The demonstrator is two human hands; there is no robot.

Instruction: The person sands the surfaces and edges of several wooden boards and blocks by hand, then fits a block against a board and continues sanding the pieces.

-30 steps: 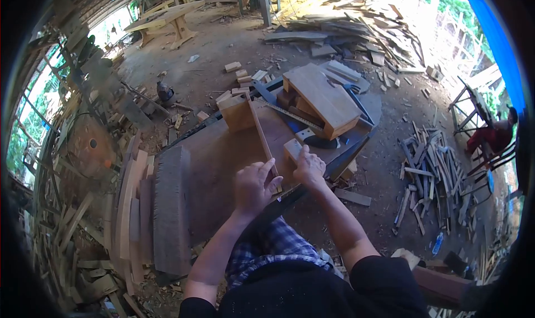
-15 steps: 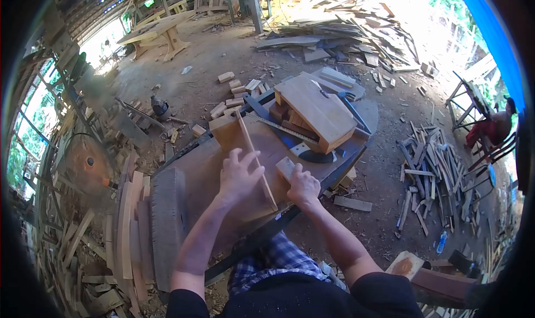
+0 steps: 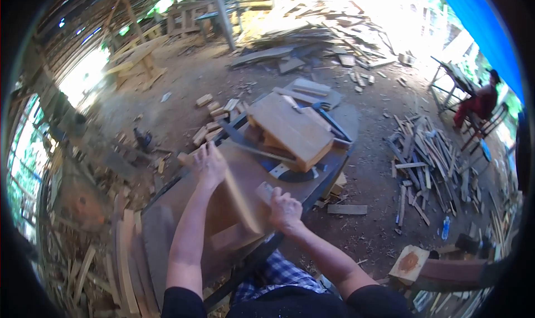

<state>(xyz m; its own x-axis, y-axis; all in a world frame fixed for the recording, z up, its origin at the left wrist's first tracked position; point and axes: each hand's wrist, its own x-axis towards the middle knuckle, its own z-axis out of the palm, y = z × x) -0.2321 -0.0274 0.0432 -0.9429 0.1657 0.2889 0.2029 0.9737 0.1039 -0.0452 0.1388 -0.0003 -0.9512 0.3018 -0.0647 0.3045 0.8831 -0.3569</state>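
Observation:
My left hand [image 3: 209,169] is closed over the far end of a wooden board [image 3: 241,200], which stands on edge on the workbench and is blurred by motion. A flat wooden face shows at the board's near end. Gripped in my right hand [image 3: 285,211] is a small pale block [image 3: 264,192], just right of the board and apart from it. Beyond both hands, a wooden box [image 3: 292,130] rests tilted on the bench top [image 3: 186,209]. A handsaw [image 3: 245,142] lies against the box, its handle [image 3: 295,173] towards me.
Offcut blocks [image 3: 214,115] lie on the ground past the bench. Scrap sticks are heaped [image 3: 426,159] at the right, and planks are piled [image 3: 301,42] at the back. Long boards [image 3: 127,257] stand at the left. A person [image 3: 479,101] sits at the far right.
The board's near end has swung left and its edge now blurs. My left hand has moved to its far end. My right hand shifted left with the block. The whole view has turned slightly.

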